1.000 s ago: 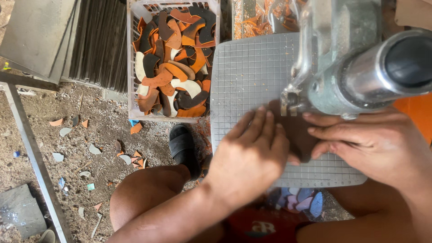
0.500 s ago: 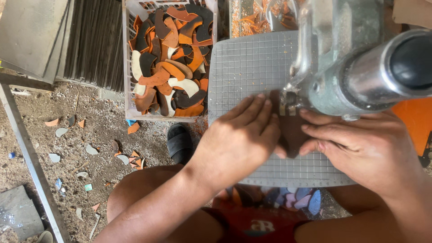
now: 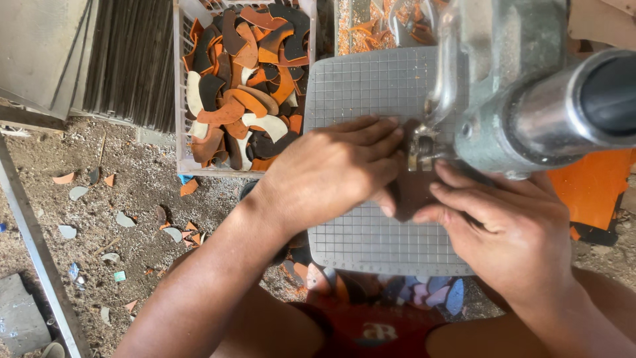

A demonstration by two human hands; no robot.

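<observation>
Head view: a dark leather piece (image 3: 412, 192) is pinned flat between left hand (image 3: 331, 172) and right hand (image 3: 503, 225), under the machine head (image 3: 424, 142).

A worker is appearing bare-armed, with no sleeves, gloves, rings or watch showing on the left hand (image 3: 331, 174) or right hand (image 3: 507, 229). The person is wearing a red garment (image 3: 371, 328) with a pale emblem on it; both knees are showing bare.
</observation>
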